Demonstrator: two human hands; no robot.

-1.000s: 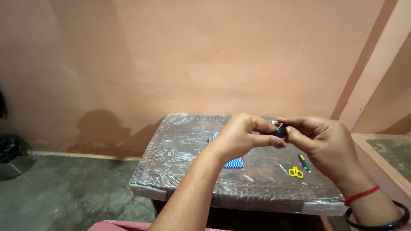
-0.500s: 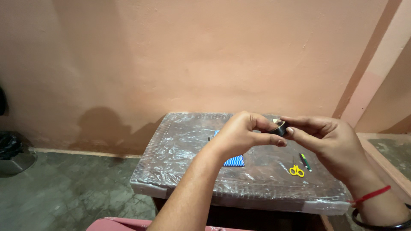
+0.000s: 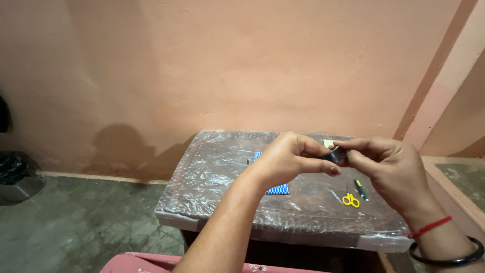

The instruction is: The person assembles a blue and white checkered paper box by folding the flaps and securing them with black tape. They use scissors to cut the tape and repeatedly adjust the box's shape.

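Both of my hands meet above a small table wrapped in clear plastic (image 3: pixel 217 167). Between them is a small dark roll of tape (image 3: pixel 335 154). My right hand (image 3: pixel 391 169) grips the roll with thumb and fingers. My left hand (image 3: pixel 290 159) pinches at the roll's left side, fingers curled. My right wrist carries a red thread and a dark bangle. A blue-and-white patterned piece (image 3: pixel 277 189) lies on the table, mostly hidden under my left hand.
Yellow-handled scissors (image 3: pixel 349 200) and a green pen (image 3: pixel 360 190) lie on the table's right part. A small pale square (image 3: pixel 328 143) sits near the far edge. A peach wall stands behind. A dark bin (image 3: pixel 15 174) is on the floor at far left. A low ledge (image 3: pixel 457 182) runs along the right.
The view has shifted slightly. My hands stay together on the tape roll, which has turned a little in my right fingers; the pale square behind them now shows.
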